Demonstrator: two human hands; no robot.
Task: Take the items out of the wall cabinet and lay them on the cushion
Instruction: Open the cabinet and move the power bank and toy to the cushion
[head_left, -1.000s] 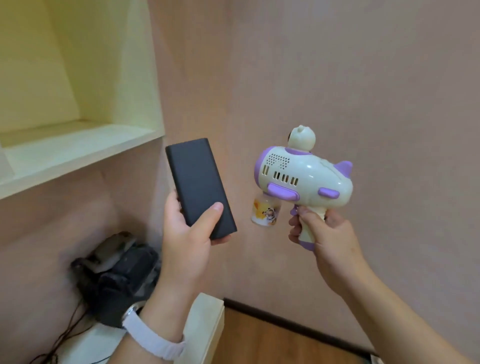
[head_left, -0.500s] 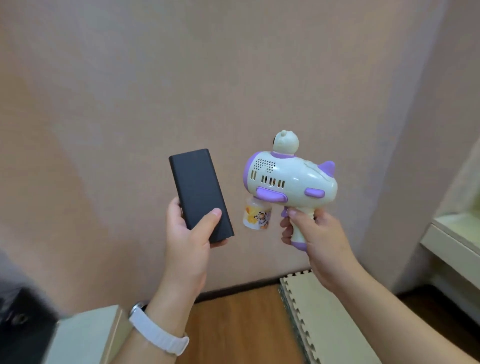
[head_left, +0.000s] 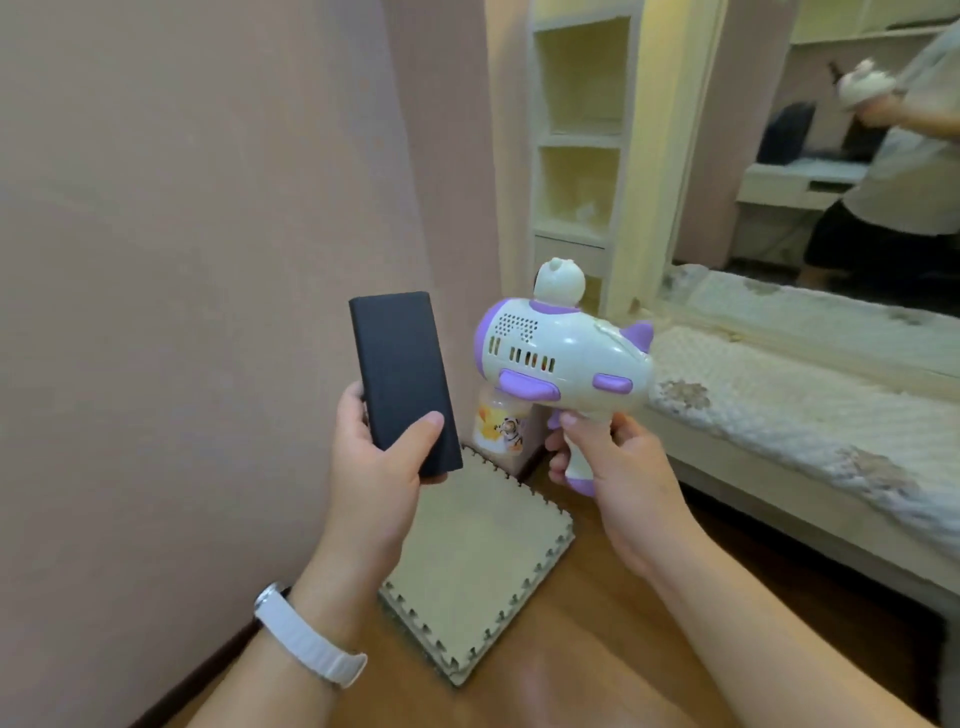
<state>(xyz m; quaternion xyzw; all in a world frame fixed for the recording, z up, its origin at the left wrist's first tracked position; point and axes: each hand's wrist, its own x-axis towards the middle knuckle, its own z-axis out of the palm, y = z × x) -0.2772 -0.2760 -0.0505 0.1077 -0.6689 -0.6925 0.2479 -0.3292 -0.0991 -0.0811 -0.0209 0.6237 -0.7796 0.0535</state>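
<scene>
My left hand (head_left: 371, 462) grips the lower end of a flat black power bank (head_left: 400, 374), held upright at chest height. My right hand (head_left: 613, 462) holds a white and purple toy bubble gun (head_left: 563, 358) by its handle, with a small picture-printed bottle (head_left: 501, 428) under its nose. Both items hang in the air above the floor. To the right runs a long white quilted cushion (head_left: 789, 410) on a low cream bench. The wall cabinet is out of view.
A stack of beige foam puzzle mats (head_left: 478, 566) lies on the wooden floor below my hands. A pink wall fills the left. Cream open shelves (head_left: 576, 135) stand behind the toy. A mirror (head_left: 841, 145) above the cushion reflects a person.
The view has swung right, away from the cabinet shelf and past the bare wall, to the shelves, mirror and cushion. Both hands keep the same hold on their items.
</scene>
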